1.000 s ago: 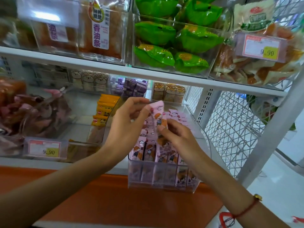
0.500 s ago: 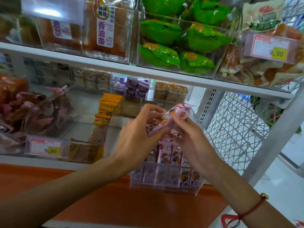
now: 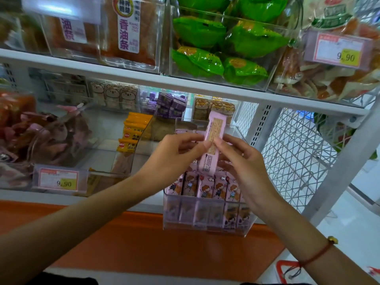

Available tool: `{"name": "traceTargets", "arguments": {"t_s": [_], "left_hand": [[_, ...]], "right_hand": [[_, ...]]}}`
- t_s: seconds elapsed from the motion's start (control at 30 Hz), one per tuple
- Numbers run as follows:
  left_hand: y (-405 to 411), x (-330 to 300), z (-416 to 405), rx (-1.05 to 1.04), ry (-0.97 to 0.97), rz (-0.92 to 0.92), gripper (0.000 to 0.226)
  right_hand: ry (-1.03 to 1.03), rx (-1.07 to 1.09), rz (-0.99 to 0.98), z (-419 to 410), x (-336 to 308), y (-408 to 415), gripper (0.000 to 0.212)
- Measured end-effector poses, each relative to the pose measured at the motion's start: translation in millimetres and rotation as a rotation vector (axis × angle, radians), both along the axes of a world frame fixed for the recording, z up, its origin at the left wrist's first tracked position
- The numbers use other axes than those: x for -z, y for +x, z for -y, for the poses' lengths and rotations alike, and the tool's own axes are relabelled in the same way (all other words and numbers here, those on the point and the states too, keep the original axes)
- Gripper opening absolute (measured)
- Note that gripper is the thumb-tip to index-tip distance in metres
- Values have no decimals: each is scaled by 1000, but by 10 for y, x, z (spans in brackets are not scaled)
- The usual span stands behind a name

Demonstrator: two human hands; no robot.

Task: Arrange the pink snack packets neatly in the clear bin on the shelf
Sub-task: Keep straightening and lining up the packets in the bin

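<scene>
Here both hands hold one pink packet (image 3: pixel 211 147) upright above the clear bin (image 3: pixel 207 223) on the shelf (image 3: pixel 131 204). The left hand (image 3: pixel 174 159) pinches the packet's left edge with thumb and fingertips; the right hand (image 3: pixel 244 165) pinches its right edge, thumb on the back seam. The packet's printed back faces the camera. Below it, more pink packets (image 3: pixel 213 186) stand in rows in the bin, cartoon fronts forward. A red cord bracelet (image 3: pixel 316 256) circles the right wrist.
</scene>
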State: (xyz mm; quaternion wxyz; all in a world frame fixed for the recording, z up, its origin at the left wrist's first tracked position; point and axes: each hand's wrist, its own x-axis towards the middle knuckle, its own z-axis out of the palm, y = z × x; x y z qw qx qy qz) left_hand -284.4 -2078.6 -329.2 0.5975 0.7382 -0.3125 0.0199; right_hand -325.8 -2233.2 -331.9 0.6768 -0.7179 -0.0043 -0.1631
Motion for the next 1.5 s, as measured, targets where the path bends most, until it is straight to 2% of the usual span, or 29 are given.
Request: {"name": "traceTargets", "arguments": {"t_s": [0.07, 0.17, 0.23, 0.33, 0.47, 0.67, 0.83, 0.97, 1.1, 1.2, 1.3, 1.4, 1.5], "left_hand": [[2, -9, -6, 44, 8, -126, 20], [19, 11, -15, 62, 17, -288, 19], [29, 14, -14, 65, 8, -324, 19], [27, 0, -24, 47, -39, -273, 18], [40, 17, -52, -10, 5, -80, 42], [37, 34, -55, 15, -8, 23, 37], [39, 55, -22, 20, -61, -51, 35], [33, 33, 6, -65, -181, -159, 35], [16, 16, -3, -90, -223, -216, 55], [61, -4, -25, -65, -275, -332, 67], [111, -38, -60, 53, -375, -454, 44], [114, -23, -65, 66, -369, -424, 37], [97, -2, -42, -85, -316, -319, 37]], "right_hand": [[28, -20, -52, 5, 6, -5, 49], [42, -35, -107, -1, 22, -8, 44], [36, -37, -114, -2, 19, -6, 45], [12, -68, -85, 7, 17, 6, 48], [-34, -91, -21, 44, -4, 6, 48], [-111, -106, 69, 64, 10, -25, 43], [-140, -69, 122, 65, 24, -25, 50], [-229, -22, 159, 31, 46, -45, 68], [-274, -80, 193, -1, 59, -49, 41], [-114, -129, 125, 38, 34, -39, 30], [51, -189, 11, 87, 19, -19, 31], [164, -233, -72, 97, 20, -12, 42], [74, -221, -68, 76, 37, -20, 48]]}}
